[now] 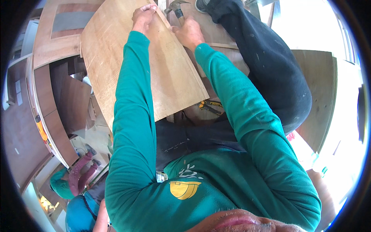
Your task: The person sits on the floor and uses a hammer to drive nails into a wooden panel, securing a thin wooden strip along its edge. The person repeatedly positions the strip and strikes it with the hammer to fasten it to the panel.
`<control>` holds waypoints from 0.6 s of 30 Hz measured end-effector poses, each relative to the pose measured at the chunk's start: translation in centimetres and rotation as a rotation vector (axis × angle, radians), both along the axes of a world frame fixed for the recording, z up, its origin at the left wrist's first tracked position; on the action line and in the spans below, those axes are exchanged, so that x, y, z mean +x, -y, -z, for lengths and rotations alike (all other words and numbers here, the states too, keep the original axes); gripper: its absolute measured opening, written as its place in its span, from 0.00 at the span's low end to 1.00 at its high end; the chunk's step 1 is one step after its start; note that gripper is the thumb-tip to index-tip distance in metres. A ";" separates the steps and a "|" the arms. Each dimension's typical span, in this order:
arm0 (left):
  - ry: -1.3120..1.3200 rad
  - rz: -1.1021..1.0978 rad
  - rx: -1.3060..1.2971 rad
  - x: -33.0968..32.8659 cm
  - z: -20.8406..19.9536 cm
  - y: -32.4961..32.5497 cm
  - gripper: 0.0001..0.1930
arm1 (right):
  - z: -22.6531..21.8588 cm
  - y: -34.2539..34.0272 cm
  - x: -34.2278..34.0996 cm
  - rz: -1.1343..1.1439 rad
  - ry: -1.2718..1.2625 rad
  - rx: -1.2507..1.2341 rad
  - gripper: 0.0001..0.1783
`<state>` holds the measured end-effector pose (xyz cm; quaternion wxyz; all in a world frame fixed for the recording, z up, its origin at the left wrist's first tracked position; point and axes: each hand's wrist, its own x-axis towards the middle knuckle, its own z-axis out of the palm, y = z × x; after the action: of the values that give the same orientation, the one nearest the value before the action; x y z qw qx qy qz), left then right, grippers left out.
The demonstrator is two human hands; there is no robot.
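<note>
While there are two bare hands up at the far end of one light wood panel (170,71), only the right one's got a tool for sure. That right hand (188,34) sits just off the panel's right edge, fingers wrapped around the handle of one claw hammer (179,12), head pointing away from the body. Left hand (143,17) is on the panel close to its far right corner, fingertips bunched together right by that edge; can't tell if they're pinching anything, way too small to see. Down by the panel's near right corner there's one pliers-type tool (213,103), two yellow-and-black handles, lying lower than the board. One dark-trousered leg (270,65) is bent along the right side, one shoe (201,5) showing past the hammer. Also counted one orange tool (40,127) off left and two other people, lower left.
</note>
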<state>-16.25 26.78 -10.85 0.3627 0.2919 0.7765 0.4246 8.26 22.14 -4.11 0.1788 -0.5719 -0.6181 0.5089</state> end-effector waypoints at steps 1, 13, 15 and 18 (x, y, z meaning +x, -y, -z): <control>0.060 0.001 0.022 -0.2 0.1 0.2 0.09 | 0.1 0.0 -0.1 0.002 -0.004 -0.003 0.37; 0.109 -0.007 0.020 -0.2 -0.4 -0.1 0.10 | 1.5 -0.2 -0.2 0.017 0.001 0.028 0.34; 0.109 -0.008 0.033 -0.3 -0.1 -0.2 0.10 | 1.5 -0.2 -0.3 0.026 -0.001 0.033 0.34; 0.106 -0.016 0.049 -1.0 0.8 -0.2 0.11 | 1.4 0.0 -0.3 0.025 -0.002 0.031 0.34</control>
<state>-17.22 27.00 -11.66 0.3924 0.2716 0.7479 0.4614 7.95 22.12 -5.48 0.1947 -0.5763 -0.6186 0.4974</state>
